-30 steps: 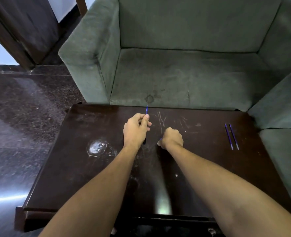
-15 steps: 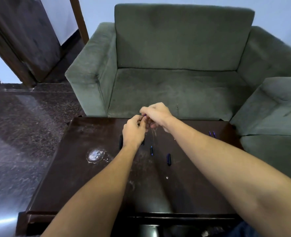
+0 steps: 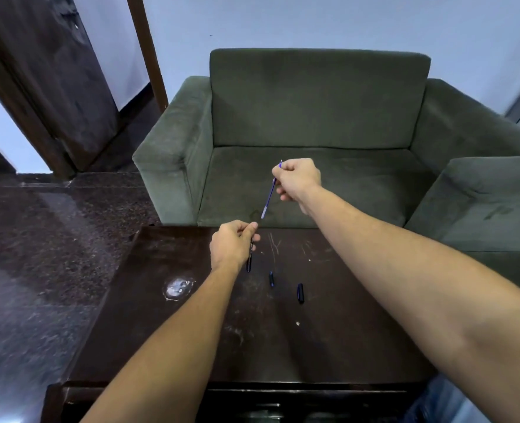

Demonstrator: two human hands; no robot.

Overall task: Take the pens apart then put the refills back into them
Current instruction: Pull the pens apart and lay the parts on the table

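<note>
My left hand (image 3: 232, 244) grips a dark pen barrel (image 3: 249, 254) upright over the far part of the dark wooden table (image 3: 161, 331). Raised above the table's far edge, my right hand (image 3: 298, 178) pinches a thin blue refill (image 3: 269, 193). The refill slants down toward the barrel's top end, its lower tip just at or above the opening. On the table behind the barrel lie a small blue tip piece (image 3: 271, 279) and a dark pen cap (image 3: 300, 293).
A green sofa (image 3: 313, 117) stands right behind the table, with a second seat (image 3: 490, 203) at the right. A pale round stain (image 3: 178, 288) marks the table's left side. Dark polished floor (image 3: 39, 239) lies to the left.
My right hand has risen and drawn away from the left, with the blue refill now stretched out between them. The view has tilted upward.
</note>
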